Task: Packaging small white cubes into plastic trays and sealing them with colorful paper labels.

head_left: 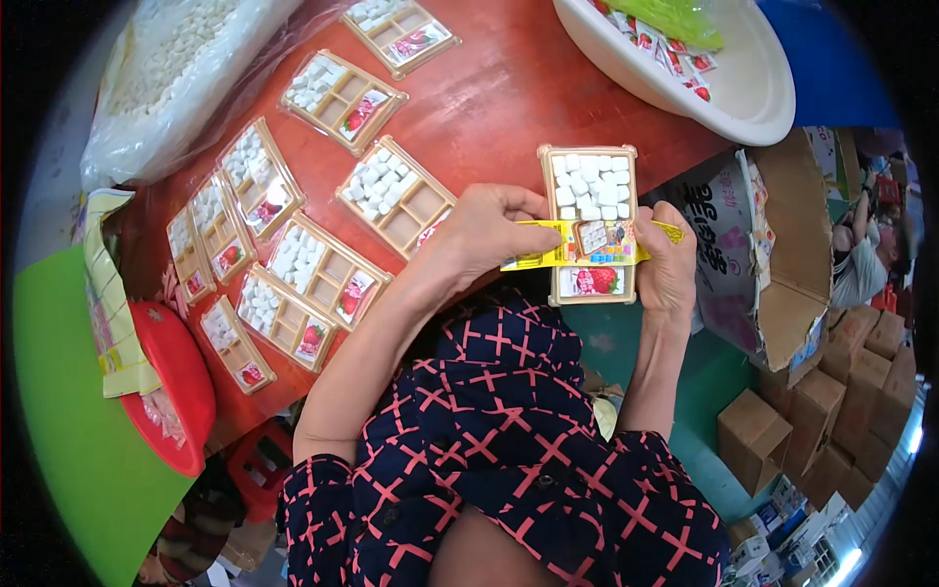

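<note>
Band (pixel 592 256) across one held tray (pixel 587 151); other trays (pixel 419 203) unbanded

From my remote seat, the head view shows the held tray above the person's lap, just off the edge of the red worktop (pixel 489 88). White pieces (pixel 592 186) fill its upper compartment, a strawberry packet (pixel 590 282) its lower one, and the yellow printed band crosses between them. The left hand (pixel 484 230) has its fingers closed on the band's left part at the tray's side. The right hand (pixel 670 254) grips the opposite side, thumb in front; I cannot tell how its hidden fingers lie behind. Both band ends project beyond the tray, and whether the band joins underneath is out of my sight.

I judge filling done for this tray and banding only partly done. Nine other trays, by my count, lie on the worktop, each with white pieces and a packet; I see no band on any, so I take their banding as left to do. Loose packets (pixel 670 61) lie in the white basin (pixel 773 108).
</note>
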Tool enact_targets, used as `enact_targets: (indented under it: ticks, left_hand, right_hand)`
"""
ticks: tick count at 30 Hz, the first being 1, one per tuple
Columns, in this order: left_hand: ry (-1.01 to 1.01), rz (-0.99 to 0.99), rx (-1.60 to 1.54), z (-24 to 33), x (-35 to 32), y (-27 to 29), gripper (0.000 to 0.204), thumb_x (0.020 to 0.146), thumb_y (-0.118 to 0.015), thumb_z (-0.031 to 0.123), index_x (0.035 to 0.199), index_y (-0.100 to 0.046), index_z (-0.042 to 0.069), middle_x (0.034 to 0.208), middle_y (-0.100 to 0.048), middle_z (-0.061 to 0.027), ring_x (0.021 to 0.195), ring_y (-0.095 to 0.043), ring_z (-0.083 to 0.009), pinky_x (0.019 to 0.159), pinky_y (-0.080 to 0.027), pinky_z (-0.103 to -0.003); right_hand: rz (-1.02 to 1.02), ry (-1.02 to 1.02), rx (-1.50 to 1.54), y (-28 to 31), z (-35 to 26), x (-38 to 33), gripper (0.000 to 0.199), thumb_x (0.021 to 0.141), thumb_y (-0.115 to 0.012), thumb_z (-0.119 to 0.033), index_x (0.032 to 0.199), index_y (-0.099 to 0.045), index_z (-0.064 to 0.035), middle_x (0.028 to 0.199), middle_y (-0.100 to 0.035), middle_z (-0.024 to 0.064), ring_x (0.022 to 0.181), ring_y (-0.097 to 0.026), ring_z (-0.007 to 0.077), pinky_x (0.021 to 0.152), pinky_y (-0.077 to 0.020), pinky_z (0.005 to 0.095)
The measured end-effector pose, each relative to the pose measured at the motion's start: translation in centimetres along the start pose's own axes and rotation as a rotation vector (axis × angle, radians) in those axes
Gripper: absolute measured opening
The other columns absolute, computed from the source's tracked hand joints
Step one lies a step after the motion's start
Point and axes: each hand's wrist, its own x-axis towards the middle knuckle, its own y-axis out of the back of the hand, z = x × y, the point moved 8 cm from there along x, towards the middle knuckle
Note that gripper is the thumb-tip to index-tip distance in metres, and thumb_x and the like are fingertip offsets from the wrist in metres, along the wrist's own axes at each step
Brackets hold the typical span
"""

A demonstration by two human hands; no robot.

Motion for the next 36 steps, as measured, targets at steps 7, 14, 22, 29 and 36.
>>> enact_targets:
  ticks: [7, 14, 22, 29, 36]
  left_hand:
    - [-0.448, 0.040, -0.090, 4.3, -3.8, 2.3, 0.016, 0.068, -0.068, 0.006, 0.081, -0.061, -0.001, 0.087, -0.060, -0.0052, 0.075, -0.057, -0.0089, 0.067, -0.046, -0.022]
    - [-0.460, 0.154, -0.197, 4.2, -6.3, 2.7, 0.019, 0.067, -0.064, 0.004, 0.083, -0.061, -0.005, 0.080, -0.060, -0.0036, 0.074, -0.057, -0.0096, 0.071, -0.046, -0.024]
    - [-0.475, 0.357, -0.024, 3.3, -7.1, 3.7, 0.012, 0.066, -0.066, 0.005, 0.066, -0.056, -0.002, 0.071, -0.060, -0.0026, 0.065, -0.054, -0.0057, 0.058, -0.045, -0.021]
    - [-1.082, 0.427, 0.522, 7.8, -11.1, 2.4, 0.014, 0.060, -0.069, -0.001, 0.071, -0.061, 0.003, 0.072, -0.059, -0.0057, 0.064, -0.057, -0.0203, 0.056, -0.044, -0.025]
    - [-1.071, 0.395, 0.461, 6.4, -12.9, 2.6, 0.017, 0.061, -0.067, -0.005, 0.076, -0.062, 0.001, 0.073, -0.061, -0.0086, 0.066, -0.058, -0.0194, 0.057, -0.045, -0.027]
  right_hand:
    - [-0.278, -0.109, 0.109, -5.3, -1.0, 1.7, 0.035, 0.069, -0.062, -0.003, 0.061, -0.030, -0.0137, 0.061, -0.039, -0.0037, 0.055, -0.039, 0.0037, 0.052, -0.0360, 0.0186]
    - [-0.410, -0.080, -0.049, -8.7, -1.5, 2.0, 0.040, 0.059, -0.077, -0.015, 0.076, -0.042, -0.0084, 0.077, -0.051, 0.0032, 0.071, -0.050, 0.0110, 0.067, -0.0432, 0.0249]
    - [-0.187, 0.532, -0.669, -11.1, -4.3, -2.1, 0.030, 0.073, -0.064, -0.005, 0.099, -0.051, 0.0032, 0.088, -0.055, 0.0041, 0.075, -0.051, 0.0109, 0.070, -0.0413, 0.0215]
    - [-0.409, 0.376, -0.006, -10.3, -0.8, -0.1, 0.011, 0.078, -0.058, -0.010, 0.085, -0.052, -0.0043, 0.068, -0.054, 0.0030, 0.062, -0.051, 0.0156, 0.083, -0.0405, 0.0397]
    - [-0.865, 0.432, 0.359, -13.0, -1.1, -1.0, 0.017, 0.081, -0.058, -0.020, 0.072, -0.052, -0.0066, 0.059, -0.053, 0.0066, 0.057, -0.052, 0.0201, 0.090, -0.0356, 0.0430]
